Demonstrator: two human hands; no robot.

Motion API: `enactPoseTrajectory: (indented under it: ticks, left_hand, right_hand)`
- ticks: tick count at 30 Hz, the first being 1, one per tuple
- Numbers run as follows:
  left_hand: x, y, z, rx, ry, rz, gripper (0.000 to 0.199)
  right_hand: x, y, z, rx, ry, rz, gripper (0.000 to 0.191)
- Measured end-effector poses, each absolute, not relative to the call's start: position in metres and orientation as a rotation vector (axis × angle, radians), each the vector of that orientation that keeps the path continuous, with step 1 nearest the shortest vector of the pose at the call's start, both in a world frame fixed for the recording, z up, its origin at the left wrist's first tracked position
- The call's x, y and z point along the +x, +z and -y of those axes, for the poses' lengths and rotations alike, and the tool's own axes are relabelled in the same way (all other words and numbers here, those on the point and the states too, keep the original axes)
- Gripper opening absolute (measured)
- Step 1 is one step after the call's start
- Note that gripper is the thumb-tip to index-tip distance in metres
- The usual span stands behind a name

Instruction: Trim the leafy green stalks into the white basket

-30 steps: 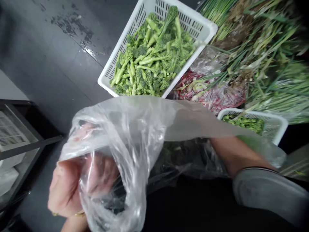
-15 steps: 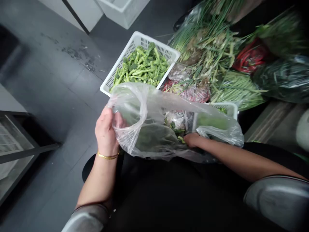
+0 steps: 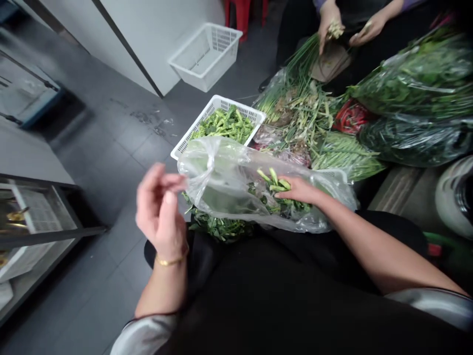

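Note:
A clear plastic bag [image 3: 229,185] lies across my lap, its knotted-looking gathered end toward the left. My right hand [image 3: 293,190] is at the bag's opening, fingers closed around several green broccolini stalks [image 3: 275,181]. More leafy greens show through and beneath the plastic around that hand. My left hand [image 3: 158,207] is just left of the bag, raised and slightly blurred, its thumb and fingers apart with nothing between them. Beyond the bag stands a white basket [image 3: 181,146] holding cut broccolini [image 3: 229,123]. Dark leafy greens [image 3: 221,226] lie below the bag's near edge.
Heaped scallions [image 3: 295,106], green beans [image 3: 343,155], a bag of red peppers [image 3: 351,117] and bagged greens [image 3: 424,74] lie to the right. Another white basket [image 3: 207,81] stands behind. A co-worker's hands [image 3: 330,22] hold scallions at upper right. A metal rack [image 3: 55,236] stands left.
My left hand has let go of the bag and opened. My right hand has risen, with the broccolini stalks now showing in it. The view has tilted upward, bringing the co-worker's hands into sight.

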State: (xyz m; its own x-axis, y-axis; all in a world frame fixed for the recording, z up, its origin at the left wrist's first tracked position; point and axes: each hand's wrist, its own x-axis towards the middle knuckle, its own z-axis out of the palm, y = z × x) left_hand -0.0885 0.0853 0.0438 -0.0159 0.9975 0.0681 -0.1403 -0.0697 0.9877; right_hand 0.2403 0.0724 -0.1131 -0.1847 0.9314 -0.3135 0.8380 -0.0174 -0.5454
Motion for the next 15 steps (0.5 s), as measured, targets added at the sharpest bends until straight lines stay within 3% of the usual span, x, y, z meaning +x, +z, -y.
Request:
enactPoseTrajectory:
  ticks: [2,4,7,9,13,15]
  left_hand:
    - [-0.077,0.045,-0.059,1.062,0.955,-0.903,0.045]
    - [-0.064,0.040,-0.045,0.937,0.523,-0.788,0.067]
    - [-0.052,0.033,-0.036,0.747,0.304,-0.703,0.086]
    - [-0.051,0.032,-0.030,0.719,0.384,-0.659,0.080]
    - [-0.059,0.030,-0.017,0.840,0.630,-0.665,0.041]
    - [-0.065,0.025,-0.013,0.900,0.665,-0.700,0.037]
  right_hand:
    - [0.224,-0.072,-0.065,-1.624,0.732,2.155,0.049]
    - [0.203,-0.035,-0.054,-1.272,0.375,2.300,0.044]
    - [0.170,0.005,-0.044,-0.755,-0.019,2.544,0.047]
    - [0.150,0.020,-0.044,-0.588,-0.132,2.667,0.051]
    - [0.114,0.035,-0.051,-0.712,-0.182,2.699,0.055]
    - [0.100,0.039,-0.052,-0.707,-0.204,2.712,0.055]
